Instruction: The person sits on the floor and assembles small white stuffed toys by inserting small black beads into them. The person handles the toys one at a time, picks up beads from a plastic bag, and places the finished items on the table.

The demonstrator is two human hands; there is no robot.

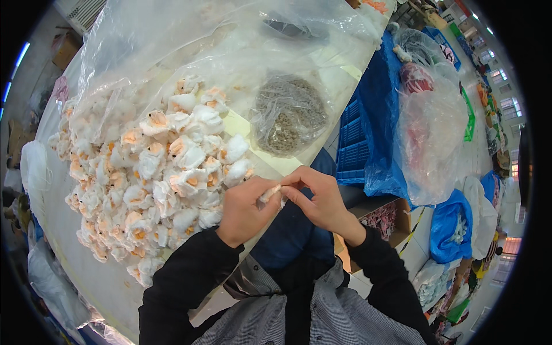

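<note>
In front of me, my left hand (246, 210) is closed around a small whitish fabric piece (270, 192), whose end sticks out between thumb and forefinger. My right hand (321, 198) meets it there, with thumb and forefinger pinched at the same piece. Most of the piece is hidden by my fingers. Left of my hands lies a large heap of small fluffy plush parts (150, 161), white with peach and orange patches; some show little black dots like eyes. Beyond my hands on the table sits a clear plastic bag (290, 115) of small brownish pellets.
Clear plastic sheeting (213, 34) covers the far part of the pale table (80, 215). To the right stand a blue crate (352, 144) with a blue liner, a clear bag of pinkish material (428, 132), a cardboard box (397, 221) and a blue sack (451, 227).
</note>
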